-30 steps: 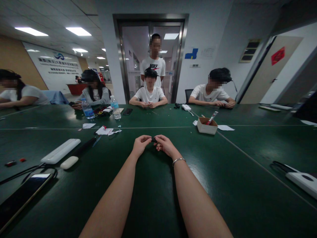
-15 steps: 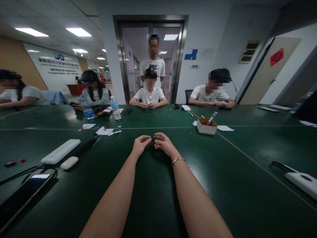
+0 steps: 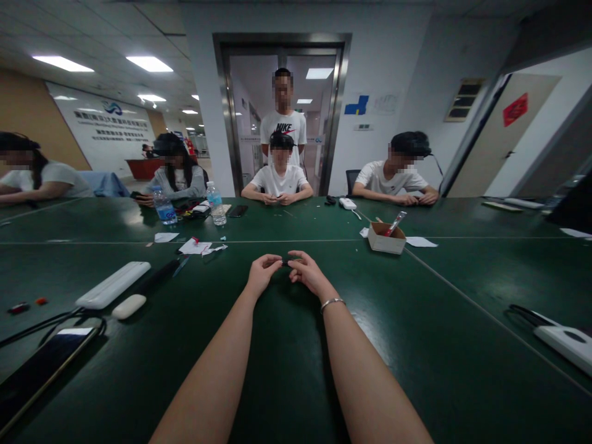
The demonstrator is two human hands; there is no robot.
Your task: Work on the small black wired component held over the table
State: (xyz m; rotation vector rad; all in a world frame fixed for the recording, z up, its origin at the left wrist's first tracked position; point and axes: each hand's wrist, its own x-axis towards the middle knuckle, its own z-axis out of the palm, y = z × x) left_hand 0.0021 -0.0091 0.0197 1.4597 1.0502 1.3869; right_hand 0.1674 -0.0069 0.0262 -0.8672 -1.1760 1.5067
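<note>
Both my arms reach forward over the green table (image 3: 287, 345). Between my fingertips is a small dark object (image 3: 285, 263), too small to name. My left hand (image 3: 263, 273) pinches its left end between thumb and fingers. From the other side, my right hand (image 3: 308, 272), with a silver bangle (image 3: 333, 304) at the wrist, pinches the right end, its lower fingers curled underneath. Most of the object is hidden by the fingers.
Left of my arms lie a white power bank (image 3: 113, 285), a white oval case (image 3: 129, 306), a black pen-like stick (image 3: 155, 277) and a phone (image 3: 44, 376). Beyond my hands are paper scraps (image 3: 197, 246), bottles (image 3: 216, 205) and a small box (image 3: 386, 239). Several people sit opposite; one stands.
My hands stay in nearly the same place, still pinching the small dark object. My right fingers have shifted slightly around it. The view has tilted up a little.
</note>
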